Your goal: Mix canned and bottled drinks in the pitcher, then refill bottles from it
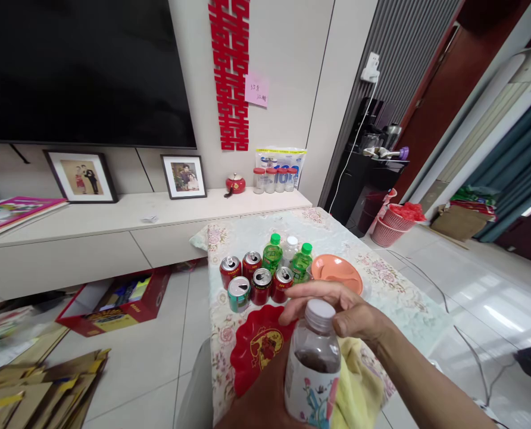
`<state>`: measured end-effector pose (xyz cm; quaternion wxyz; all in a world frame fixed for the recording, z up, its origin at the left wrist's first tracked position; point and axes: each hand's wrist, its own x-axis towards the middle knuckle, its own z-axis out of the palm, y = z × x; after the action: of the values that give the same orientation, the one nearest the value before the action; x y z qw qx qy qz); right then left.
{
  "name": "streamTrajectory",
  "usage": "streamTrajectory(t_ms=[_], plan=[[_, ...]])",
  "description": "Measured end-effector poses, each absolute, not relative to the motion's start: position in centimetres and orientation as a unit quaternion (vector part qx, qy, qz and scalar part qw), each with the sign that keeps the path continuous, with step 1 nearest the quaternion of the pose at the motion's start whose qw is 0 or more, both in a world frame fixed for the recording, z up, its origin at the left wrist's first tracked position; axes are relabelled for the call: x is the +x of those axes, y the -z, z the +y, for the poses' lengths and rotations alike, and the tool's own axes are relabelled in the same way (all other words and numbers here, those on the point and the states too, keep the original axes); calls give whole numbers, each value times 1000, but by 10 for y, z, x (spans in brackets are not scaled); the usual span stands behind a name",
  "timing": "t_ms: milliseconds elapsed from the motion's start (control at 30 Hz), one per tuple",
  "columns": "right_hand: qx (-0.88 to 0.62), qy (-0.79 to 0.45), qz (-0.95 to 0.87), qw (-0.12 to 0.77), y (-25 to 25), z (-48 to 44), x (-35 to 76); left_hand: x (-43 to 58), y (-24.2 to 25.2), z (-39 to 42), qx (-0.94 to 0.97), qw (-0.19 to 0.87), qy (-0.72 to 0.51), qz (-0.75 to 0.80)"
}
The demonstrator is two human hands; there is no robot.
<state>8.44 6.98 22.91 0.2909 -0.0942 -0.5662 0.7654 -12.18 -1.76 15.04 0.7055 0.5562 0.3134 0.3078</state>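
My left hand (263, 390) is wrapped round a clear plastic bottle (312, 381) with a white cap and a flowered label; dark contents show inside. My right hand (364, 316) is beside the white cap, thumb near its right side and fingers stretched out behind it, not closed round it. Beyond stand several red drink cans (261, 287), a teal can (239, 294), two green-capped bottles (273, 253) and a clear white-capped bottle (290, 249). A red scalloped tray (252, 342) lies just left of my bottle. A yellow cloth (359, 381) lies under my right forearm.
An orange plate (337, 271) rests on the flowered tablecloth (381, 268). Red-lidded jars (269, 180) and framed photos (184, 177) stand on the white cabinet behind. On the floor are a red box (118, 301), flattened cardboard (46, 387) and pink baskets (388, 229).
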Motion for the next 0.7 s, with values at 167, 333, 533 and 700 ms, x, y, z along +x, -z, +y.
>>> streamTrajectory(t_ms=[167,333,533,700], plan=[[-85,-760,-535,358,-222,63,68,-124,-143,-16,557,702,-304,324],[-108,-744,-534,387,-224,60,64,-122,-145,-15,538,710,-340,301],[-129,-740,-530,394,-212,53,62,-120,-149,-14,552,691,-366,289],[-166,-750,-522,370,-202,47,57,-125,-160,-14,549,702,-352,286]])
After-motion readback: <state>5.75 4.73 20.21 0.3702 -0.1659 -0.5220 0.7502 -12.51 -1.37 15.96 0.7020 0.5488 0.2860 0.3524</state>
